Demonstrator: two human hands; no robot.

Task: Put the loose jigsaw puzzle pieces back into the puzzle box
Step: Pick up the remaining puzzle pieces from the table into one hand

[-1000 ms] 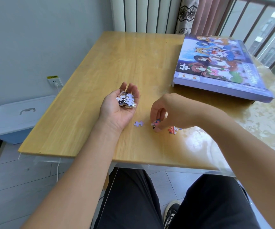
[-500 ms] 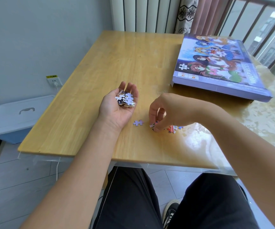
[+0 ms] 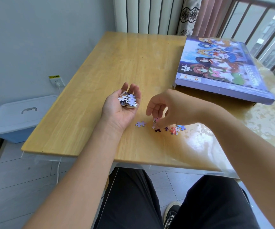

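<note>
My left hand [image 3: 119,108] lies palm up on the wooden table [image 3: 116,63], cupping a heap of puzzle pieces [image 3: 128,100]. My right hand [image 3: 164,109] hovers to its right, thumb and fingers pinching a pink puzzle piece [image 3: 155,122] just above the table. A single pale blue piece [image 3: 140,124] lies flat between the hands. A small cluster of loose pieces [image 3: 173,129] lies under my right hand. The closed purple puzzle box [image 3: 216,66] with a cartoon picture sits at the far right of the table.
A blue storage bin with a white lid [image 3: 17,116] stands on the floor left of the table, below a wall socket [image 3: 56,80]. A radiator and curtains stand behind the table. My legs are under the near edge.
My right hand has lifted slightly off the table with a piece pinched, uncovering more of the loose cluster. My left hand has stayed still with its heap.
</note>
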